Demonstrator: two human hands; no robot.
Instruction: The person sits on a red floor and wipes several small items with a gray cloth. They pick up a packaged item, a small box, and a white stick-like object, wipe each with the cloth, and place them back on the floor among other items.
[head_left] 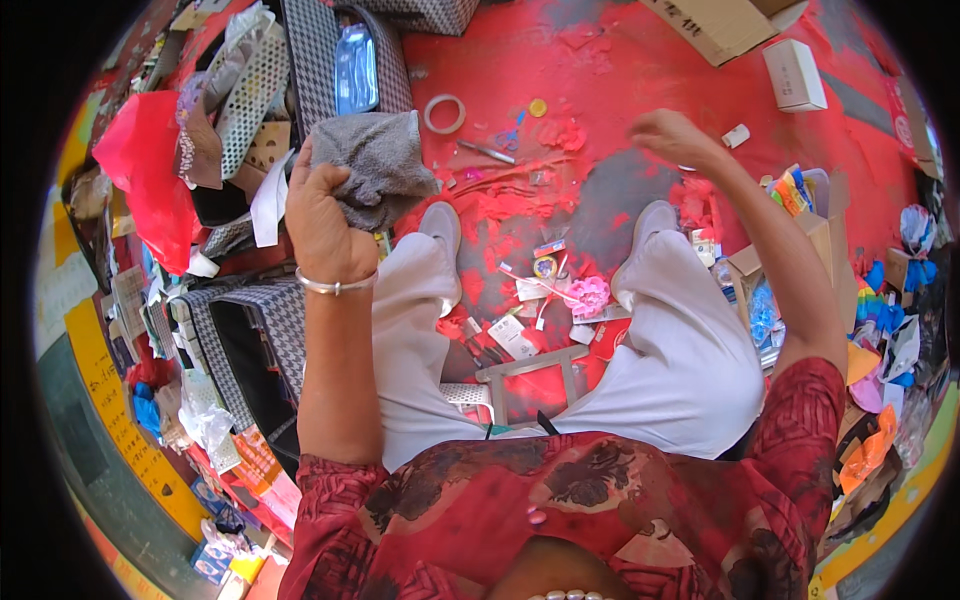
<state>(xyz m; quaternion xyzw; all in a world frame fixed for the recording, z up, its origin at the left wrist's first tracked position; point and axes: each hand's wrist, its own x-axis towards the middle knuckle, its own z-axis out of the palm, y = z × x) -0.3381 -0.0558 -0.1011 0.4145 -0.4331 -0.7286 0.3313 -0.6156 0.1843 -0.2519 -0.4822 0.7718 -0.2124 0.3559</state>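
Note:
A grey terry cloth hangs from my left hand, its edge pinched between thumb and fingers. It is held up in front of the houndstooth-patterned case, in which a clear blue container lies. My right hand is raised over the red floor on the right, fingers loosely bent and somewhat blurred. Nothing shows in it. Between the two hands lie a roll of tape, a slim metallic pen-like tool, small blue scissors and a round yellow piece.
Between my feet lie a pink flower, cards and small packets. A white box and an open cardboard box stand far right. Another cardboard box is beside my right knee. Bags and goods, including a red plastic bag, crowd the left.

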